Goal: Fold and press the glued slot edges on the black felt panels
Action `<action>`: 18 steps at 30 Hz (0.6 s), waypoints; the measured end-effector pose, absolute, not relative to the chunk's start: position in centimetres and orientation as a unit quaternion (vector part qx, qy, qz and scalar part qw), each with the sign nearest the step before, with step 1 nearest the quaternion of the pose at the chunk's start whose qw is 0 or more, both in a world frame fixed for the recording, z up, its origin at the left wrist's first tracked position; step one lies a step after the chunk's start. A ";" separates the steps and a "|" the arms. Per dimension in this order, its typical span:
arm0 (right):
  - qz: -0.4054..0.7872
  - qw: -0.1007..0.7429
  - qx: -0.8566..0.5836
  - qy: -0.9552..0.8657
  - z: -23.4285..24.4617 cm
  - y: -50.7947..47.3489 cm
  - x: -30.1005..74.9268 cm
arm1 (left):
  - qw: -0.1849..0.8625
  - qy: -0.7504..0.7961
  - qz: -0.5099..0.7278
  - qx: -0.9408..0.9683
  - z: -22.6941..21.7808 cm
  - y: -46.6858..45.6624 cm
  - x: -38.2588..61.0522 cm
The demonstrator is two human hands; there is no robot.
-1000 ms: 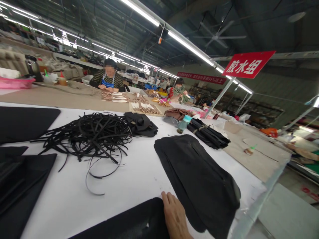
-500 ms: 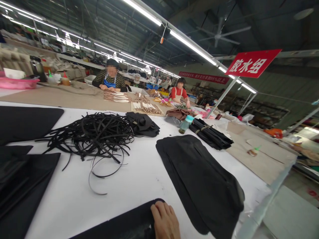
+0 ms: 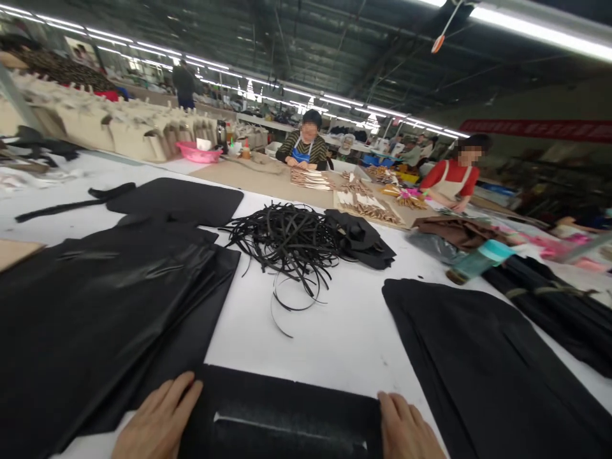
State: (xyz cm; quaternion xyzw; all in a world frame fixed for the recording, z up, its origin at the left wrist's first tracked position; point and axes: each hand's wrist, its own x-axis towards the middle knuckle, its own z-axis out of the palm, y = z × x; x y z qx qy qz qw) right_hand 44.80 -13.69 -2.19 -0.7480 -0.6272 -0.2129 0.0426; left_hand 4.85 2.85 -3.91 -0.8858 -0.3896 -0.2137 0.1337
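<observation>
A black leather-like panel (image 3: 296, 398) lies along the near edge of the view, with a pale streak across its surface. At its left end, my left hand (image 3: 157, 414) grips the edge, fingers close together. My right hand (image 3: 406, 424) holds the opposite end, its fingers bent over the edge and the thumb hidden. Left of my left hand spreads a pile of large black sheets (image 3: 95, 293). To the right of my right hand is a stack of black rounded panels (image 3: 497, 357). The near part of the held panel is cut off by the frame.
Thin black strips (image 3: 291, 245) lie tangled mid-table beside folded black pieces (image 3: 358, 239). A teal-lidded bottle (image 3: 478, 261) and a tied black bundle (image 3: 554, 293) are at right. Two co-workers sit or stand across the table, near a pink basket (image 3: 198, 153) and brown strap pieces (image 3: 368, 207).
The view has swung left, showing more of the black sheets. My left hand has come into view at the panel's left end. The panel now lies straighter; my right hand stays on its right end.
</observation>
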 end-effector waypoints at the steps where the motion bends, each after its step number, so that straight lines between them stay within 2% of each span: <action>1: -0.204 0.058 -0.734 -0.646 -1.4 -12.6 43.9 | 0.146 -0.373 -0.234 -0.886 -2.9 2.9 5.4; 4: -0.093 0.100 -0.716 -0.684 1.8 -7.9 39.6 | 0.146 -0.325 -0.278 -0.892 -0.2 3.3 7.6; 8: -0.021 0.128 -0.723 -0.679 4.6 -1.0 34.2 | 0.103 -0.318 -0.239 -0.912 0.6 3.5 9.7; 14: -0.103 0.113 -0.750 -0.643 2.1 5.3 31.4 | 0.035 -0.340 -0.167 -0.925 -0.7 3.5 11.1; 18: -0.130 0.090 -0.754 -0.637 0.1 6.3 31.8 | -0.019 -0.361 -0.109 -0.926 -0.1 3.5 11.9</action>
